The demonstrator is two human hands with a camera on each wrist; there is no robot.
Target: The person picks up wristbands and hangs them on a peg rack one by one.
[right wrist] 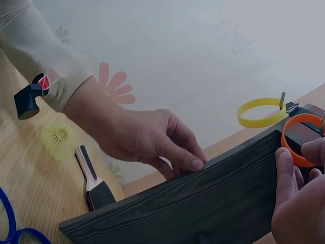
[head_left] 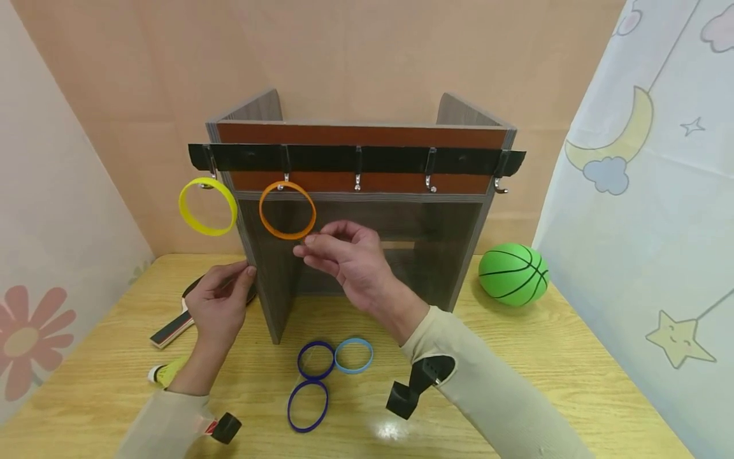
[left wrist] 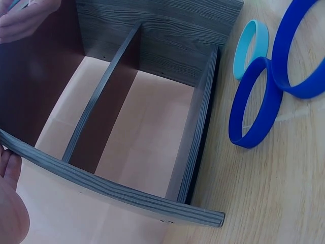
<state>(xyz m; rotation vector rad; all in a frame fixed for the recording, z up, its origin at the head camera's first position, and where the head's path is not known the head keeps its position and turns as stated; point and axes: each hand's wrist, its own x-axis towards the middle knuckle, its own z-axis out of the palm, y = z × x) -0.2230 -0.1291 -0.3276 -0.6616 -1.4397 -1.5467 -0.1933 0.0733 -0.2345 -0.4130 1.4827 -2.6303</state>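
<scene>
My right hand [head_left: 352, 261] has its thumb and fingertips at the lower right edge of an orange ring [head_left: 264, 220], seemingly pinching it. That ring hangs at the second hook from the left on a black hook rail [head_left: 395, 159]. A yellow ring [head_left: 185, 213] hangs from the leftmost hook. With my left hand [head_left: 220, 296] I hold the front edge of the grey wooden shelf's [head_left: 265, 280] left side panel; the thumb lies on the edge and the fingers are at its outer face. In the right wrist view the orange ring [right wrist: 290, 127] is partly covered by fingers.
Two dark blue rings [head_left: 289, 414] and a light blue ring [head_left: 353, 371] lie on the wooden table [head_left: 516, 382]. A green ball [head_left: 513, 274] stands right of the shelf. At left lie a table tennis paddle [head_left: 173, 329] and a yellow shuttlecock [head_left: 166, 371]. Patterned cloths hang on both sides.
</scene>
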